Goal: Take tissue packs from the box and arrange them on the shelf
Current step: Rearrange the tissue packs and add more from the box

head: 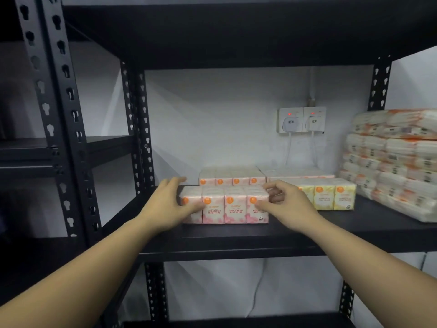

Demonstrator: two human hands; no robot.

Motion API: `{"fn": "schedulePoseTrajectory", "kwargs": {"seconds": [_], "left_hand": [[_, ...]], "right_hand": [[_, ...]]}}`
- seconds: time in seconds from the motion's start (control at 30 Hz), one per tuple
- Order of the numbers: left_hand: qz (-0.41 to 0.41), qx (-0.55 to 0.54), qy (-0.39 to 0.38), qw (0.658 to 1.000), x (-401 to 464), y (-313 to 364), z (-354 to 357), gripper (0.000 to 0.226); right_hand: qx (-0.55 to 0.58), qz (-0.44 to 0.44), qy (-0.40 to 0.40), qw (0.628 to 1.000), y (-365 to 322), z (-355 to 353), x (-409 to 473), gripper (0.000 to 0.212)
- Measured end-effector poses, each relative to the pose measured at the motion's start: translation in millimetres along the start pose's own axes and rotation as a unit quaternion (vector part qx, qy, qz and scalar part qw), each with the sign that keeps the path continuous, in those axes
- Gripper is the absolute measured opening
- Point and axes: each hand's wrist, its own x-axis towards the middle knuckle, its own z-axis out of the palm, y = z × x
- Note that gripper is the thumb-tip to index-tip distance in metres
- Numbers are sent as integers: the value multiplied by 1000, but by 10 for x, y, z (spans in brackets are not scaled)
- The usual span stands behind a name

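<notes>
Two hands (224,204): both gripping the pink pack (224,204) ends.
Risk: shoving toward 12 o'clock could knock the back pack (233,177) crooked.

Two bare forearms, no sleeves in view; left hand (169,204) bare; right hand (287,204) bare

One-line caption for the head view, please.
Left hand and right hand grip pink rose-scented tissue pack on black metal shelf.
</notes>
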Motion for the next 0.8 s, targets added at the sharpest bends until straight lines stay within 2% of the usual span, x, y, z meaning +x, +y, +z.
{"fn": "schedulePoseTrajectory", "kwargs": {"seconds": [0.1,0.2,0.3,0.47,0.57,0.8], "left_hand": [[126,182,1,975,24,168,104,91],[161,253,-51,953,75,406,281,86],[155,273,-57,948,163,553,459,80],[126,279,-68,950,425,612,628,79],[118,274,-76,952,579,648,712,78],[123,270,-71,952,770,664,831,77]], "right_hand": [[-48,-47,41,997,24,-113,14,43],[-133,-75,79,985,147,-309,96,38],[-228,-60,74,969,347,-539,206,42],[-340,-24,17,940,708,-795,367,64],[-354,-28,-4,935,841,-805,416,63],[-325,-53,9,944,976,-789,516,55]]}}
